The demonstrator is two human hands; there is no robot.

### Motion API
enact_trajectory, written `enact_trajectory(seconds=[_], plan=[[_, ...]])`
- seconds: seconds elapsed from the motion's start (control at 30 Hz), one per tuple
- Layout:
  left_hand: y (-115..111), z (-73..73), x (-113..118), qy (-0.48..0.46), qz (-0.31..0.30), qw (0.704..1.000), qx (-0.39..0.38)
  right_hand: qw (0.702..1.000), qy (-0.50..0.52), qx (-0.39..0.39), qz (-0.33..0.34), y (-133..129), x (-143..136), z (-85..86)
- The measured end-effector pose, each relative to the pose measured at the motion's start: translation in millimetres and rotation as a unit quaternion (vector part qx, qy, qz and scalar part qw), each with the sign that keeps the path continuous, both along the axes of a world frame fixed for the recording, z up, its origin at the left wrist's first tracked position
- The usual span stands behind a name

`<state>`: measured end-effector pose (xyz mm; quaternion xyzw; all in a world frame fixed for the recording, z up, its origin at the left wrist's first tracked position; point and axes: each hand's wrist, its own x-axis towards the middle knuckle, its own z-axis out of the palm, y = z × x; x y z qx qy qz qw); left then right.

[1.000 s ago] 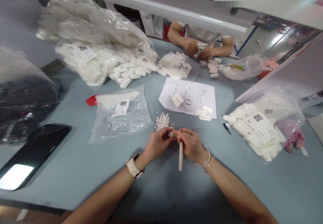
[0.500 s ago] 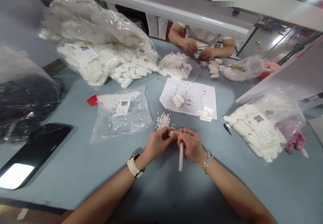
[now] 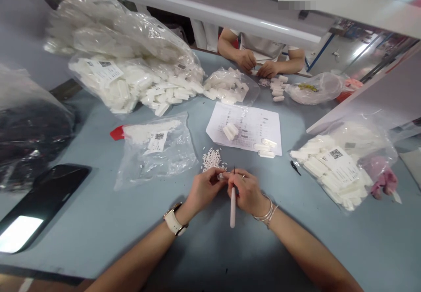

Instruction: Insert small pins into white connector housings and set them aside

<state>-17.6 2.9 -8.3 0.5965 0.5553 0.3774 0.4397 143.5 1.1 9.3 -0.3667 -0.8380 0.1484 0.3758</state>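
Between thumb and fingers, my left hand [image 3: 204,190] grips a small white plastic piece [image 3: 220,176]. My right hand [image 3: 247,191] is closed on a tool with a pale pink handle [image 3: 233,211] and a thin dark tip that points away from me. The fingertips of both hands meet around the piece and hide part of it. Just beyond my left fingers lies a pile of tiny white pegs [image 3: 212,159]. Farther off, white plastic parts [image 3: 230,131] rest on a printed sheet [image 3: 213,127], with several more at its right corner [image 3: 266,154].
Bags of white parts lie at the back left [image 3: 125,81] and right [image 3: 332,165]. A flat clear bag [image 3: 158,160] and a black phone [image 3: 49,195] are on the left. Across the table [image 3: 131,222], another person's hands [image 3: 256,64] work over small parts.
The tool's handle end has shifted slightly left and toward me. Both hands keep their hold close together. The whole view has moved a little.
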Motion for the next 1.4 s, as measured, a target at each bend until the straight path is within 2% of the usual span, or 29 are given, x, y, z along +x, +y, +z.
enact_trajectory(seconds=[0.23,0.43,0.6,0.77,0.87,0.97,1.1,1.2,1.3,1.4], plan=[[-1,7.7,2,-0.01,-0.013,1.0,0.018,1.0,0.022,0.0,0.01,2,1,-3.1],[-3,3.9,2,-0.012,-0.025,1.0,0.004,0.997,0.074,-0.019,0.005,4,3,-6.9],[-2,-1.4,1,-0.002,-0.034,0.999,0.039,0.99,0.121,-0.033,-0.063,6,3,-12.0],[-2,1.9,1,0.043,-0.041,0.992,0.115,0.959,0.21,-0.12,-0.148,7,3,-19.2],[-5,6.6,2,0.092,-0.081,0.98,0.154,0.949,0.215,-0.156,-0.168,9,3,-17.5],[-7,9.5,2,0.128,-0.112,0.97,0.172,0.96,0.168,-0.167,-0.149,14,4,-13.6],[-7,9.8,2,0.151,-0.132,0.962,0.184,0.986,0.057,-0.143,-0.065,23,7,-12.3],[-7,9.4,2,0.173,-0.146,0.957,0.183,0.989,-0.001,-0.144,-0.023,29,8,-13.5],[-7,9.6,2,0.188,-0.147,0.953,0.187,0.987,-0.013,-0.161,-0.005,32,8,-12.6],[-8,9.9,3,0.188,-0.149,0.951,0.195,0.982,0.018,-0.187,-0.007,31,10,-10.4]])
